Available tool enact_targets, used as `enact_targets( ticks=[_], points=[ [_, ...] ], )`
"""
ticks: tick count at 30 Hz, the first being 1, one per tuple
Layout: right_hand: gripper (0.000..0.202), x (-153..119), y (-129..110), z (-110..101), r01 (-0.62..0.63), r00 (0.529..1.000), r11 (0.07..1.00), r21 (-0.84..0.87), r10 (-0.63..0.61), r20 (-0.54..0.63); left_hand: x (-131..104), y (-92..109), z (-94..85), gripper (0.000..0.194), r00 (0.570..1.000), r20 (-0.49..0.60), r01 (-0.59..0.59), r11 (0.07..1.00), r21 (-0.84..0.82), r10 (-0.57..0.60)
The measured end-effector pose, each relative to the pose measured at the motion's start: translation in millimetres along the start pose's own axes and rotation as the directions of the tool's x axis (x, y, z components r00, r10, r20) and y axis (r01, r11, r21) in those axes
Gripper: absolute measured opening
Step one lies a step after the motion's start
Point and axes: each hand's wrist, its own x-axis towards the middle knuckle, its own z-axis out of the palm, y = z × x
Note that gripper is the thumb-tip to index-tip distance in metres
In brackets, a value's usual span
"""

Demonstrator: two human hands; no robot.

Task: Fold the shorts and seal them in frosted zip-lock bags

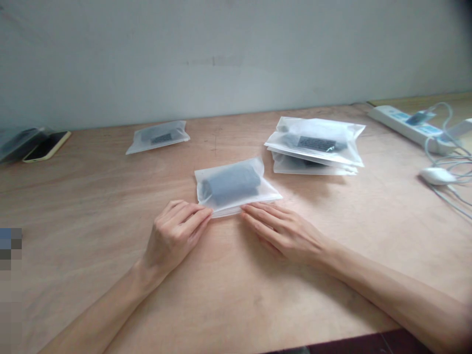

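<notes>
- Frosted pouch (236,186): translucent plastic, dark rolled item inside; flat on wooden table (92,206), centre, near edge toward the person; both hands at that near edge.
- Left hand (176,235): palm down, fingers held together and gently curled; fingertips (205,212) touching the pouch's near left corner; whether pinching or only pressing, cannot tell.
- Right hand (282,231): palm down, fingers extended and close together; fingertips (246,210) touching the pouch's near edge right of centre; lying flat, no grip visible.
- Forearms: bare, resting low over the table, converging from the lower corners.
- Stack of pouches (315,146): same frosted type, several layered, dark contents with printed label on top; just beyond and to the right of the central pouch, apart from it.
- Single pouch (158,136): same type, dark contents; far side of the table, left of centre, near the wall (236,54).
- Phone (47,146): yellowish case, screen up, far left; beside it another pouch partly out of view (16,140).
- Power strip (409,125): white, far right, plug inserted, pale cables (448,157) looped nearby.
- White mouse (437,175): right side, among the cables.
</notes>
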Motion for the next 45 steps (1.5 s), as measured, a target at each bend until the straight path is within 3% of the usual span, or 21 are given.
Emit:
enact_targets(
  ticks=[15,21,24,30,36,41,45],
  points=[
    [0.043,9.7,-14.0,-0.3,-0.13,0.982,0.989,-0.07,0.139,0.131,-3.5,17.6,-6.9,0.031,0.99,-0.143,-0.007,0.989,-0.148,-0.015],
    [0.058,15.1,-15.1,-3.4,-0.185,0.958,0.978,-0.097,0.201,0.206,-4.3,20.7,-5.9,0.03,0.994,-0.102,-0.056,0.98,-0.189,0.038],
    [0.055,12.9,-14.5,-3.3,-0.22,0.946,0.971,-0.093,0.236,0.222,-1.7,22.2,-3.5,0.029,1.0,-0.005,-0.029,0.984,-0.177,0.028],
    [0.041,9.8,-13.3,-3.4,-0.217,0.968,0.976,-0.007,0.216,0.129,-4.1,17.7,3.4,0.056,0.975,0.22,0.054,0.993,-0.107,-0.029],
    [0.024,10.7,-11.2,-7.5,-0.141,0.985,0.985,0.098,0.149,-0.08,-6.1,13.8,2.5,0.063,0.942,0.325,0.126,0.985,-0.114,-0.083],
    [0.017,10.4,-10.4,-7.4,-0.008,0.966,0.993,0.122,0.039,-0.256,-9.9,5.7,2.4,0.071,0.905,0.42,0.145,0.979,-0.145,-0.072],
    [0.018,11.9,-11.6,-9.0,-0.078,0.928,0.955,0.286,0.174,-0.33,-13.2,-0.1,1.6,0.077,0.869,0.493,0.125,0.98,-0.155,-0.033]
  ],
)
